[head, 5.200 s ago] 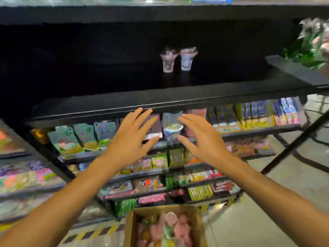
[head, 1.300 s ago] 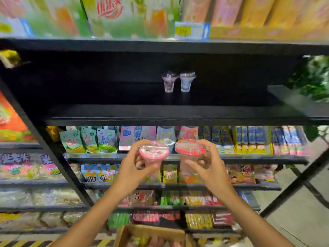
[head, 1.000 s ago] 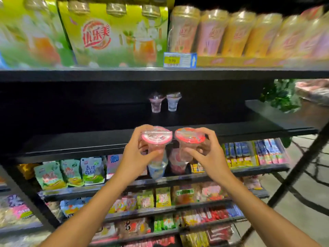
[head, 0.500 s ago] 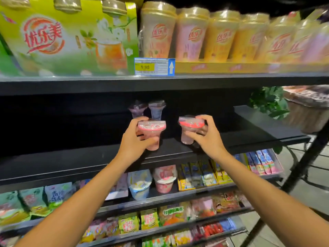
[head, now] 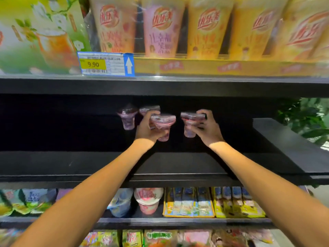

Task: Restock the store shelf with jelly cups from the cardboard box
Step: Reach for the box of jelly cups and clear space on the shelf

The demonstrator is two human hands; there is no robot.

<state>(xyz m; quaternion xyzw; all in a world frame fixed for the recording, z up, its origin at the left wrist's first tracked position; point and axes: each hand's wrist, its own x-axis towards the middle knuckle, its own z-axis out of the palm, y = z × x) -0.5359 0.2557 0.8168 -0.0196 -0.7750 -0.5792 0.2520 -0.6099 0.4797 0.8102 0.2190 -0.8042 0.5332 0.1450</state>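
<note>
dark shelf (head: 178,163) nearly bare. two jelly cups (head: 128,119) parked at back. our left hand (head: 147,130) grips third cup (head: 163,126), right hand (head: 208,130) grips fourth cup (head: 190,124), both deep over shelf, not yet set down. box out of view; we judge plenty left.

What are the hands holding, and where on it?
Each grips a clear pink-lidded jelly cup by its side: left hand, cup; right hand, cup.
</note>
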